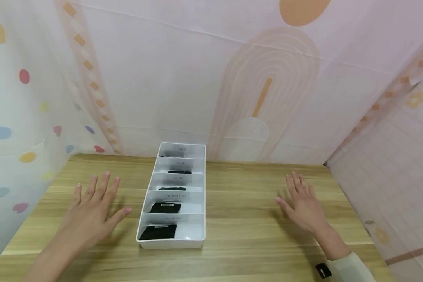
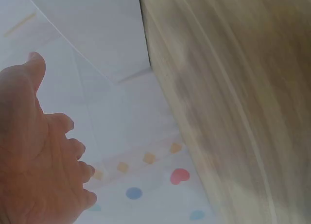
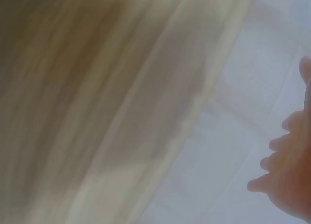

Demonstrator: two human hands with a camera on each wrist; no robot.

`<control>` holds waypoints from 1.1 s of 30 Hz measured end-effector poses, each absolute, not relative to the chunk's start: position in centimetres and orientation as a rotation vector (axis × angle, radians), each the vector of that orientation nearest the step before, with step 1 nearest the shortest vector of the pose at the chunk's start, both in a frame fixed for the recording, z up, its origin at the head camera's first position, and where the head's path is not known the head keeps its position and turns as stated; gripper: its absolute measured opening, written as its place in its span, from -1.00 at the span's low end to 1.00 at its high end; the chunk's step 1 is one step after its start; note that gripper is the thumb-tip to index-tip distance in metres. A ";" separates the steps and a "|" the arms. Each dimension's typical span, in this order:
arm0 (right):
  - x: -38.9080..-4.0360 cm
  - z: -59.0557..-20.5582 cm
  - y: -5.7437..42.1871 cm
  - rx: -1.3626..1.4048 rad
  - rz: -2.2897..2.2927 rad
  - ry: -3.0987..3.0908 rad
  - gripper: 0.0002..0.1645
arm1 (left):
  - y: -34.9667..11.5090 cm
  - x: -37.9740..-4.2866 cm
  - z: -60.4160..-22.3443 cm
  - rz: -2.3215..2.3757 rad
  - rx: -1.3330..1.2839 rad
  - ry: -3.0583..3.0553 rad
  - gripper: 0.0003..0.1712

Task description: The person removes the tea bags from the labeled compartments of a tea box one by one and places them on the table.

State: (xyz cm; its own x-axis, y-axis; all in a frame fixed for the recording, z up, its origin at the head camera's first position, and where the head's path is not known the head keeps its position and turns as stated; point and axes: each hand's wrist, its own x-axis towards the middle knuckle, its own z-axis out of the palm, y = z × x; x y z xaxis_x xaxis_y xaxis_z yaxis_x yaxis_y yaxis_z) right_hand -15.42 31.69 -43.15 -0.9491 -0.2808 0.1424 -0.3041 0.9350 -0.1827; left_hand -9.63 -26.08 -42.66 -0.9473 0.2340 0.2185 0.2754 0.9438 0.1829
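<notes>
A long white box (image 1: 172, 244), divided into several compartments, stands on the wooden table. Flat black packets lie inside, the nearest one (image 1: 158, 232) in the front compartment and another (image 1: 165, 208) just behind it. To the box's left, my left hand (image 1: 88, 215) is held palm down with fingers spread, its thumb pointing toward the box. My right hand (image 1: 303, 205) is well to the right of the box, also palm down, fingers extended and thumb out. Both hands hold nothing. The left wrist view shows the left palm (image 2: 39, 156) and the box's white side (image 2: 107, 29).
Small printed labels mark the box's dividers. Behind the wooden table (image 1: 246, 235) hangs a patterned cloth (image 1: 169, 78), with more cloth along the left and right sides. A black band (image 1: 323, 270) sits by the right sleeve cuff (image 1: 350, 268).
</notes>
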 end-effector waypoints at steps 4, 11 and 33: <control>-15.2 -42.8 30.9 0.478 0.302 -2.953 0.03 | -25.7 -9.3 -42.5 -0.293 -0.410 -2.883 0.08; -14.8 -42.5 29.5 0.530 0.269 -2.883 0.01 | -25.0 -8.8 -42.4 -0.272 -0.453 -2.858 0.10; -13.4 -42.5 24.6 0.694 0.225 -2.811 0.06 | -22.9 -6.7 -43.0 -0.294 -0.642 -2.767 0.13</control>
